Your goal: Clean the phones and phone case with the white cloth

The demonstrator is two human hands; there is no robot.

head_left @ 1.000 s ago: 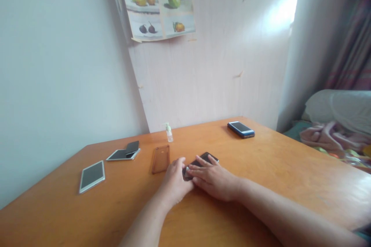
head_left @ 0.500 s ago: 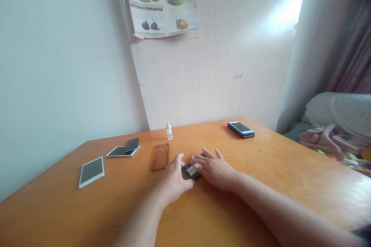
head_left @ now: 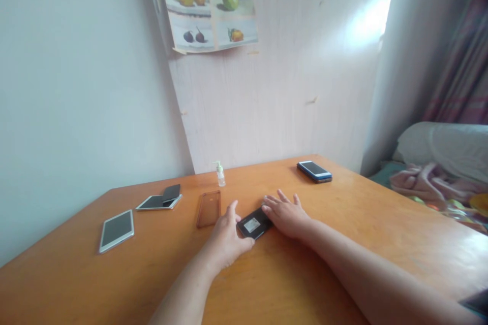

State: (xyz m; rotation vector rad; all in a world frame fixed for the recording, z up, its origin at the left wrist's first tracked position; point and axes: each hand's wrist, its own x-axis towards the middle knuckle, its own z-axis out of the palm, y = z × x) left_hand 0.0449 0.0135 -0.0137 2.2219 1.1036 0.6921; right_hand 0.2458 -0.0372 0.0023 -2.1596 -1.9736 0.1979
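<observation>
A black phone [head_left: 257, 224] lies flat on the wooden table, a whitish label on its upward face. My left hand [head_left: 226, 236] is curved about its left end, the thumb along the near edge and the fingers at the far corner. Across the phone's right end rests my right hand [head_left: 285, 215], fingers stretched out and palm down, hiding that end. Left of my hands lies a brown translucent phone case [head_left: 209, 209].
A small pump bottle [head_left: 220, 174] stands near the wall. To the left are a white tablet [head_left: 117, 231] and another white device [head_left: 152, 202] under a dark phone [head_left: 171, 193]. Stacked phones [head_left: 314, 171] lie at the far right of the wooden table [head_left: 114, 284].
My right hand has slid right along the phone, uncovering the label and more of its dark face. My left hand stays at the left end. The view has shifted slightly.
</observation>
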